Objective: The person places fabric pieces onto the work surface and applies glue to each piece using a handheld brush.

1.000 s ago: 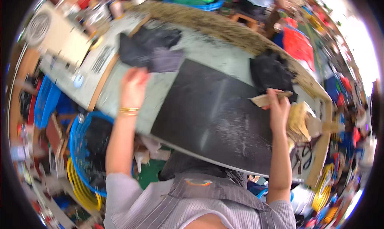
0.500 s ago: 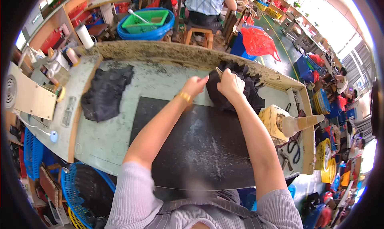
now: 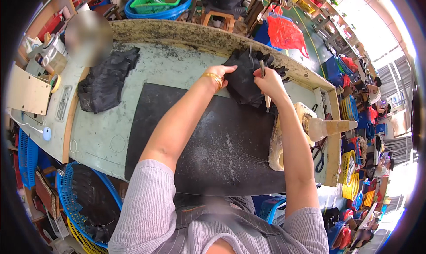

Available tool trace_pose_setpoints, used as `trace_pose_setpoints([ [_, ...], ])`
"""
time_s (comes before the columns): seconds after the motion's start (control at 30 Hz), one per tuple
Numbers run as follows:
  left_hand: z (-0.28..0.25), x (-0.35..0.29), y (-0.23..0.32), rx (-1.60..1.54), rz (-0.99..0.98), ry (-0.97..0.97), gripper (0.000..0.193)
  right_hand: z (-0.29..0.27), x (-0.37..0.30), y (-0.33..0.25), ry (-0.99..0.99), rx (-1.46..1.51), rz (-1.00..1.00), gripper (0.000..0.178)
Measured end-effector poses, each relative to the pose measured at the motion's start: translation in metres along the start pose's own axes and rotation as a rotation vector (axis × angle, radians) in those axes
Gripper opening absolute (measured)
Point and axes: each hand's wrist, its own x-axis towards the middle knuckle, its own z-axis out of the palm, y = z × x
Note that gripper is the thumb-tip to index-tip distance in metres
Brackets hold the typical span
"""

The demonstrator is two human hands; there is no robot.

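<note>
My left hand (image 3: 220, 73), with a gold bangle at the wrist, presses on the near edge of a pile of black cut pieces (image 3: 245, 78) at the far right of the table. My right hand (image 3: 267, 83) grips a thin stick-like tool (image 3: 264, 83) held upright over the same pile. Both hands are above the far edge of a large black mat (image 3: 208, 143) that covers the middle of the pale green table (image 3: 102, 134). A second stack of black pieces (image 3: 104, 85) lies at the far left, away from both hands.
A wooden mallet (image 3: 326, 126) and a pale block (image 3: 277, 143) rest at the mat's right edge, scissors (image 3: 318, 154) beyond them. A blue basket of black pieces (image 3: 86, 205) stands at lower left. A blue tub with a green basket (image 3: 159, 1) is behind the table.
My view has shifted left and closer. My left hand went from the left stack across to the right pile; both hands now work on that pile, the right one holding the tool upright.
</note>
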Motion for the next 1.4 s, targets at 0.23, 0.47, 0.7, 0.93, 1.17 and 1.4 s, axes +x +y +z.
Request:
trace_pose_setpoints([
  [0.23, -0.02, -0.062, -0.055, -0.2, 0.152, -0.022, 0.019, -0.008, -0.005, -0.017, -0.27, -0.058, 0.125, 0.03],
  [0.47, -0.059, -0.241, -0.034, -0.123, 0.487, -0.239, 0.031, -0.009, -0.015, -0.014, -0.349, -0.165, 0.084, 0.033],
  [0.7, -0.133, -0.311, -0.051, 0.068, 0.749, -0.282, 0.059, -0.053, -0.173, -0.006, 0.196, 0.34, -0.112, 0.023],
  [0.93, -0.091, -0.318, -0.092, -0.017, 0.489, -0.132, 0.057, -0.076, -0.275, 0.067, 0.39, 0.576, 0.154, 0.018],
  [1.17, -0.073, -0.296, -0.109, -0.207, 0.05, -0.304, 0.035, -0.06, -0.248, 0.083, 0.288, 0.641, 0.227, 0.021],
  [1.4, -0.099, -0.24, -0.123, 0.424, 0.261, 0.036, 0.055, -0.011, -0.232, 0.019, 0.007, 1.001, 0.211, 0.023],
])
